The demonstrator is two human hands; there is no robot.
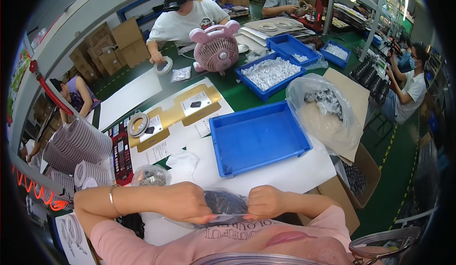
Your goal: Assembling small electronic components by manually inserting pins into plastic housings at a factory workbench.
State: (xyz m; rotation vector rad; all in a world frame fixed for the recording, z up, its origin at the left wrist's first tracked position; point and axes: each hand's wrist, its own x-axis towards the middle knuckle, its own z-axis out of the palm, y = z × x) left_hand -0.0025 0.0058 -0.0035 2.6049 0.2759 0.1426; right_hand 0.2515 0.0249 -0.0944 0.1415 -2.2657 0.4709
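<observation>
Close to my chest, a clear plastic bag (pixel 225 202) with dark contents is stretched between my two fists. My left hand (pixel 188 202) is closed on one side of its edge. The other side is gripped by my right hand (pixel 264 202), and the edge runs taut between them. What exactly the dark contents are, I cannot make out. Just beyond my hands stands a blue plastic tray (pixel 259 134) with nothing in it. Left of it lies a crumpled white sheet (pixel 183 163). A clear bag of small metal parts (pixel 151 175) sits beside my left forearm.
Stacks of pale rings (pixel 78 144) rise at the left. Farther off are a pink fan (pixel 216 49) and a blue tray of small white parts (pixel 270 73). A large clear bag (pixel 325 103) lies on cardboard at the right. A co-worker's hand (pixel 156 57) holds a ring across the table.
</observation>
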